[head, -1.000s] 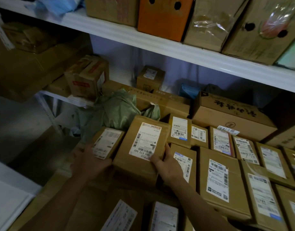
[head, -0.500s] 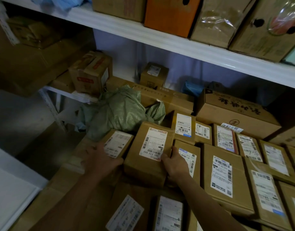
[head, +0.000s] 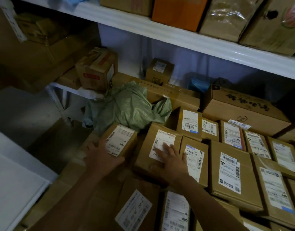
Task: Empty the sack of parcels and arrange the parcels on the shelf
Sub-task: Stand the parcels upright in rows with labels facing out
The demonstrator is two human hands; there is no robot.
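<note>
- R hand: flat, fingers straight and spread, palm down on top of mid parcel, covering the lower part of its white label.
- L hand: on the near left corner of small parcel; thumb along its near edge, fingers on the far side hidden, so can't tell if it's a full grip.
- Hands apart, one per parcel; a dark gap between the two boxes.
- Sack: pale green woven, crumpled and slack, just behind both parcels, leaning on long flat carton.
- Parcel rows: brown boxes w/ white barcode labels face up, packed edge to edge to the R of the mid parcel, more in front near the forearms.
- Large carton: printed w/ dark script, behind the rows at R.
- Upper shelf: white board overhead; carries an orange box and brown cartons.
- Taped box: red tape, on a lower white shelf at L rear.
- Lighting dim; label text unreadable.
</note>
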